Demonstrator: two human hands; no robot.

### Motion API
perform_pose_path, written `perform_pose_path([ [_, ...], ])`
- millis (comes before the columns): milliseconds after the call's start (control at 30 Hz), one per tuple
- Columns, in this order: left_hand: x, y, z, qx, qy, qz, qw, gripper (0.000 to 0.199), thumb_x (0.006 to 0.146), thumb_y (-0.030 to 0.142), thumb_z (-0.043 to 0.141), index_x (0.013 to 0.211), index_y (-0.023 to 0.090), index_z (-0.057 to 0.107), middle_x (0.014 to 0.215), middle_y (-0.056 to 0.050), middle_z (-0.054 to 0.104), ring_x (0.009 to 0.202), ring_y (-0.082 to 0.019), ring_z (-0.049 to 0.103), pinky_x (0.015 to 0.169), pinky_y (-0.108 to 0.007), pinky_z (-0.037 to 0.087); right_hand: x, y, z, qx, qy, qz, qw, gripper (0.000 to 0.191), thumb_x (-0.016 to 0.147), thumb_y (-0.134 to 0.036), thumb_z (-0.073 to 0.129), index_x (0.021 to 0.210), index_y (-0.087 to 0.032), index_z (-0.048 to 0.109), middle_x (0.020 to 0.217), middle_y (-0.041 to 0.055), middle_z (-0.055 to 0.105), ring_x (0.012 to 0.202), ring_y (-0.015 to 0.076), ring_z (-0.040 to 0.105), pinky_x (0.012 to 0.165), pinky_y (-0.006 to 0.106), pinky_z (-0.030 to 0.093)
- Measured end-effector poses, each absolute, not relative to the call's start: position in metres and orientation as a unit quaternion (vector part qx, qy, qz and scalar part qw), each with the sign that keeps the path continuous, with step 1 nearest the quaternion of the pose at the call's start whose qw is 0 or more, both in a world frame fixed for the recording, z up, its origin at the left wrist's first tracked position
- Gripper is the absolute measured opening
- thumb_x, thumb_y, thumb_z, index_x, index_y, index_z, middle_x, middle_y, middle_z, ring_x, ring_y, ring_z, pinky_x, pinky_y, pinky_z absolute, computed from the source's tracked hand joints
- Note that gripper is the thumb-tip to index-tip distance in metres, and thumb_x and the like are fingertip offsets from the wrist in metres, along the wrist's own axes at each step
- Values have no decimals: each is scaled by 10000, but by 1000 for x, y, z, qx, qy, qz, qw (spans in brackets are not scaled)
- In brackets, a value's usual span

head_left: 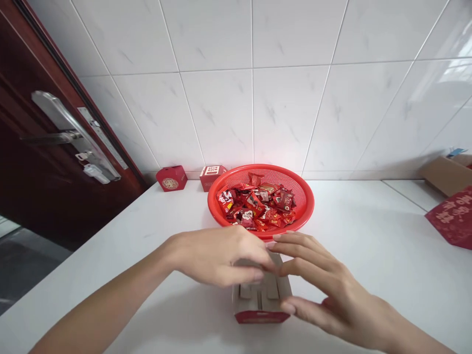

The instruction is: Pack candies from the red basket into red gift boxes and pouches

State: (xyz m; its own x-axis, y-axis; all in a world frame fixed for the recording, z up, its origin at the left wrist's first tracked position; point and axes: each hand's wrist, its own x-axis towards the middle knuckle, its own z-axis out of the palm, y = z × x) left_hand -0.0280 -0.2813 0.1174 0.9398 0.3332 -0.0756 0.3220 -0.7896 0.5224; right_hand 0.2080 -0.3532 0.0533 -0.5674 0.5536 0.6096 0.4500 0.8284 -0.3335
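Observation:
A small cardboard box (262,316) with a red outside and grey-brown flaps stands on the white counter, its slotted flaps facing up. Over its far left part hovers my left hand (228,255), fingers bent and partly blurred; whether they touch the box is unclear. My right hand (324,285) is at the box's right side, fingers spread, thumb by the near right corner. Just behind both hands sits a red plastic basket (308,199) holding wrapped red candies (258,204). The far side of the box is covered by my hands.
Two small red boxes, one rounded (172,178) and one with a white label (213,177), stand by the tiled wall. An open brown carton (448,174) and a red bag (453,219) lie at the right. A door (44,162) is at the left.

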Motion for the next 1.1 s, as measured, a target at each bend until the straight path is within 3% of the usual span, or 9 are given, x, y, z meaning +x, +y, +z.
perform_pose_path([
  [100,-38,-254,121,919,215,114,311,217,968,215,585,1088,242,764,1088,-12,789,981,-178,723,878,-257,542,219,-331,62,-314,-854,71,409,78,984,-253,615,1022,-215,672,1180,113,754,1181,242,674,996,382,567],
  [233,-31,-201,104,894,310,161,280,241,942,262,578,1084,237,772,1064,-3,792,960,-192,728,840,-283,566,234,-268,62,-439,-792,129,405,146,962,-307,592,896,-227,695,1052,80,782,989,257,735,855,396,589],
  [333,-6,-168,86,906,334,118,230,279,918,167,550,1070,243,771,1139,14,783,1053,-184,716,912,-267,544,235,-219,54,-514,-731,197,405,131,908,-253,577,852,-209,687,954,68,783,875,237,737,801,366,577],
  [467,35,-145,68,929,322,-18,182,322,871,69,528,1020,224,767,1109,-15,788,1001,-200,724,853,-261,538,226,-188,43,-546,-689,244,410,107,838,-192,567,838,-199,674,868,46,767,735,199,706,709,329,557],
  [600,63,-136,63,932,327,-111,107,216,886,163,571,1034,178,727,1098,-86,760,921,-251,727,740,-300,541,225,-187,38,-549,-679,246,421,124,816,-195,574,854,-201,692,920,49,770,806,203,718,725,319,562],
  [733,80,-129,62,917,365,-121,104,453,898,400,652,1283,165,610,1228,-140,711,1059,-313,699,835,-357,555,230,-189,36,-559,-656,244,445,132,833,-218,572,885,-195,690,963,74,770,884,220,727,789,347,573],
  [833,94,-129,58,907,387,-124,108,495,872,512,676,1250,194,639,1217,-132,721,1088,-340,694,890,-392,556,230,-188,35,-562,-648,245,453,119,829,-223,594,893,-194,689,983,82,770,898,223,727,811,359,576],
  [967,105,-130,50,902,411,-122,56,359,891,446,664,1145,193,693,1249,-130,718,1155,-340,673,966,-406,536,229,-188,35,-566,-643,244,454,104,833,-216,604,898,-190,680,976,85,764,940,231,725,836,366,578],
  [1100,99,-124,54,889,441,-118,33,337,805,280,735,1133,212,690,1221,-113,732,1177,-335,666,978,-405,532,229,-188,34,-566,-649,247,444,89,847,-216,603,883,-190,680,951,73,763,943,225,725,824,349,578],
])
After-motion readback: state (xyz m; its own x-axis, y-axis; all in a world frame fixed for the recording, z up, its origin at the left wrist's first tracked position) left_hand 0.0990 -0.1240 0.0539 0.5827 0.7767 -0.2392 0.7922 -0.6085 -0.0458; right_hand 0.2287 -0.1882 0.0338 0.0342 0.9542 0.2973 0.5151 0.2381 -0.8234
